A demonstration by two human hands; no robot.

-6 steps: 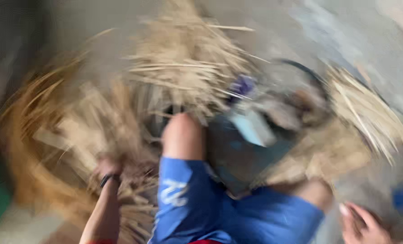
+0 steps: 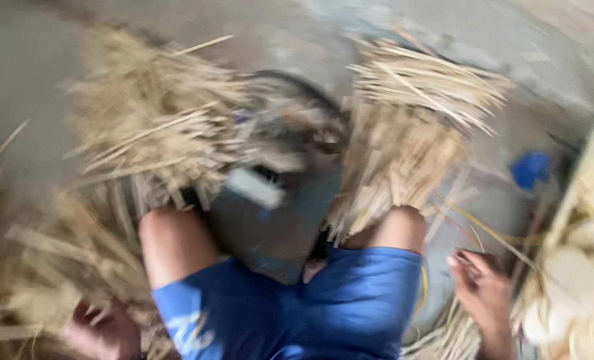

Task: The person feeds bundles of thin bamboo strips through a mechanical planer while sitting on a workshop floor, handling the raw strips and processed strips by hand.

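Although the view is badly blurred by motion, the person sits on the floor (image 2: pixel 37 73) in blue shorts (image 2: pixel 350 300), knees bent, with pale dry straw-like strips heaped on every side. The left hand (image 2: pixel 104 330) is low beside the left thigh, fingers curled into the loose strips (image 2: pixel 57 267) there; whether it grips a bunch or only rests among them cannot be told. The right hand (image 2: pixel 480 283) is outside the right knee, fingers bent toward thin yellowish strands (image 2: pixel 474 223) just above it; its hold is likewise unclear. Beyond the knees, between two larger heaps (image 2: pixel 157 127) and (image 2: pixel 410 127), lies a dark grey object (image 2: pixel 277 200), too smeared to identify. A small blue item (image 2: pixel 530 169) sits farther out from the right hand, and pale rounded pieces (image 2: pixel 577 273) crowd right beside that hand.

Judgement: the strips appear light, dry, stiff along their length yet brittle, and prone to slipping singly. They are best gathered as a bundle and gripped near mid-length, not pinched at the frayed ends.
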